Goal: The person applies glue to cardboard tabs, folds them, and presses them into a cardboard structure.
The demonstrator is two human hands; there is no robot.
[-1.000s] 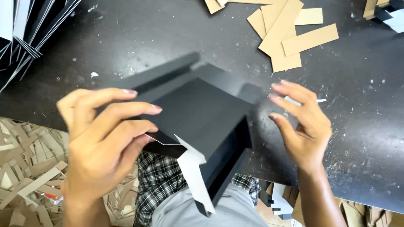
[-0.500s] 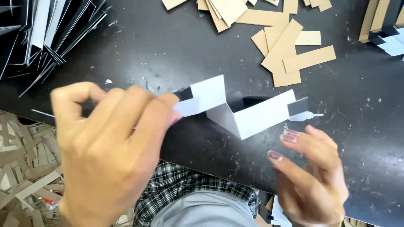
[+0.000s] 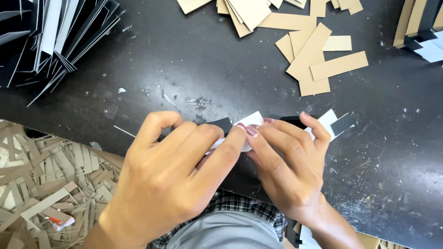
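Both my hands press on a black paper-covered box piece (image 3: 295, 121) with white inner flaps, lying at the near edge of the dark worktable (image 3: 221, 74). My left hand (image 3: 170, 170) covers its left part, fingers bent over a white flap (image 3: 251, 121). Touching it from the right, my right hand (image 3: 290, 161) lays its fingers flat across the piece. A white and black flap tip (image 3: 336, 121) sticks out to the right. Most of the piece is hidden under my hands.
Brown cardboard strips (image 3: 318, 60) lie scattered at the back of the table. A fanned stack of black and white sheets (image 3: 50, 37) sits at the back left. A heap of cardboard offcuts (image 3: 41, 184) fills the area below left. More black and white pieces (image 3: 427, 32) rest at the far right.
The black box, first held up open between my hands, was turned and laid down flat. Both hands have since closed together over it, pressing its white flaps.
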